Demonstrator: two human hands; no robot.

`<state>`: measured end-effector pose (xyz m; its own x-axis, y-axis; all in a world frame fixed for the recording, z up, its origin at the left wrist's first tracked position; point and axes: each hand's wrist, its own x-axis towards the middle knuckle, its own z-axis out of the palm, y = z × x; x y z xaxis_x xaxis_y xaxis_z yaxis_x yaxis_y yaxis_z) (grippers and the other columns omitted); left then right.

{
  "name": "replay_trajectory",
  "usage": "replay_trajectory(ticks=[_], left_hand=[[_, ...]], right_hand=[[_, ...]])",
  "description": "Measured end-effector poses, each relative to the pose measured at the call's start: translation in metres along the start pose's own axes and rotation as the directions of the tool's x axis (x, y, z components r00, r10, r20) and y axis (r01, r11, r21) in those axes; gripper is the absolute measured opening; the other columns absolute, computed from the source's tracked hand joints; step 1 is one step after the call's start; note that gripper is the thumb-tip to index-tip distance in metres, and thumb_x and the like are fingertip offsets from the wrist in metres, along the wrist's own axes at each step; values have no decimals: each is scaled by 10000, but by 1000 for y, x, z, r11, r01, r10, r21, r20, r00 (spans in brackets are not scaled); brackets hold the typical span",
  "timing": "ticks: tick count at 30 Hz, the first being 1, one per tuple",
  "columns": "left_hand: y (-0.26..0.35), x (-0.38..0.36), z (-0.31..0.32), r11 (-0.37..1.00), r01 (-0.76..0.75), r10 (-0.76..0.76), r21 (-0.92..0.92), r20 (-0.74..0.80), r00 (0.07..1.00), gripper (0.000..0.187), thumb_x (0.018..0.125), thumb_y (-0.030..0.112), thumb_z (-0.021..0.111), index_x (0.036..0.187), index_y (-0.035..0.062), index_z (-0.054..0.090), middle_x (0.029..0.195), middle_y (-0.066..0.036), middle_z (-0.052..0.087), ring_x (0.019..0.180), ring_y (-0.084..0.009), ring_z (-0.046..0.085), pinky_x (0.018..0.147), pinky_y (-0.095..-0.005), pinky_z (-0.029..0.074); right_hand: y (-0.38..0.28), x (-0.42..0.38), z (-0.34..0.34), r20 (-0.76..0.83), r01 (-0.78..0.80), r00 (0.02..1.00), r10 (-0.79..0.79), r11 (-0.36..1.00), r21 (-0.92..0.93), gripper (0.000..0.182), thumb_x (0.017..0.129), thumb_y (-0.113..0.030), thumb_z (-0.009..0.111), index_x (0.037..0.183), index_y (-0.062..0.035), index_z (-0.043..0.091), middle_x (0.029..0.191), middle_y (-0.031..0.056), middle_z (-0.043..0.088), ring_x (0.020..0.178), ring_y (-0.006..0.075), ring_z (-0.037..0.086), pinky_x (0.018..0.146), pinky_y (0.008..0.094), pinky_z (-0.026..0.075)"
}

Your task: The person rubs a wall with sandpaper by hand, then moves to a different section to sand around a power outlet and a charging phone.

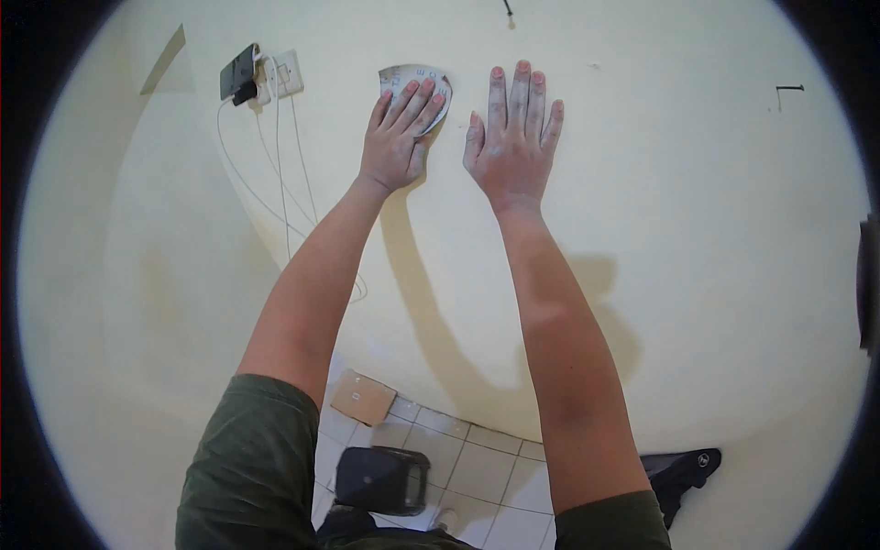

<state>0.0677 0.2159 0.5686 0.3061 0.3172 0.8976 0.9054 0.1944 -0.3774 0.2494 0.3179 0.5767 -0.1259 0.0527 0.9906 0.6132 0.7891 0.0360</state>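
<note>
My left hand presses a piece of sandpaper against the cream wall. The sheet's pale back carries blue printed letters, its edge is curved, and my fingers lie over its lower part. To the right, my right hand rests flat with its palm to the wall, fingers stretched and holding nothing. Whitish dust coats the fingers of both hands. The rough face of the sandpaper is hidden against the wall.
Left of my hands are a wall socket, a black device and hanging white cables. Nails stick out of the wall. Below are a cardboard box, a black stool-like object and dark cloth.
</note>
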Motion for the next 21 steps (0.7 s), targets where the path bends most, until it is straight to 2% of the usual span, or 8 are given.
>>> replay_trajectory(ticks=[7, 10, 13, 21], left_hand=[[1, 1, 2, 1000, 3, -3, -18, 1, 1000, 635, 946, 222, 456, 1580, 187, 451, 1666, -55, 380, 1532, -250, 354, 1268, -505, 169], [1, 1, 0, 1000, 7, -7, -24, 10, 1000, 633, 945, 223, 460, 1577, 186, 456, 1664, -55, 383, 1532, -249, 354, 1267, -506, 170], [2, 2, -1, 1000, -10, 10, -27, 27, 1000, 615, 966, 212, 424, 1575, 127, 450, 1663, -107, 379, 1549, -300, 321, 1263, -519, 161], [2, 3, 2, 1000, -18, 18, -21, 14, 1000, 600, 973, 232, 413, 1561, 135, 477, 1649, -104, 403, 1536, -288, 349, 1257, -517, 180]], right_hand=[[1, 1, -3, 3, -18, 1000, 18, 1000, -7, 629, 1023, -373, 464, 1609, -159, 390, 1702, 110, 287, 1581, 278, 243, 1273, 539, 119], [0, 0, -3, 0, -16, 1000, 16, 1000, 8, 643, 1021, -366, 467, 1616, -145, 366, 1706, 109, 279, 1581, 276, 245, 1271, 548, 146], [0, 0, -4, -9, -24, 1000, 24, 1000, 18, 642, 1021, -359, 467, 1615, -139, 366, 1705, 106, 281, 1581, 276, 245, 1272, 547, 146], [2, -1, -2, -19, -35, 999, 36, 999, 24, 631, 1009, -332, 472, 1604, -140, 390, 1700, 103, 296, 1578, 278, 251, 1272, 551, 142]])
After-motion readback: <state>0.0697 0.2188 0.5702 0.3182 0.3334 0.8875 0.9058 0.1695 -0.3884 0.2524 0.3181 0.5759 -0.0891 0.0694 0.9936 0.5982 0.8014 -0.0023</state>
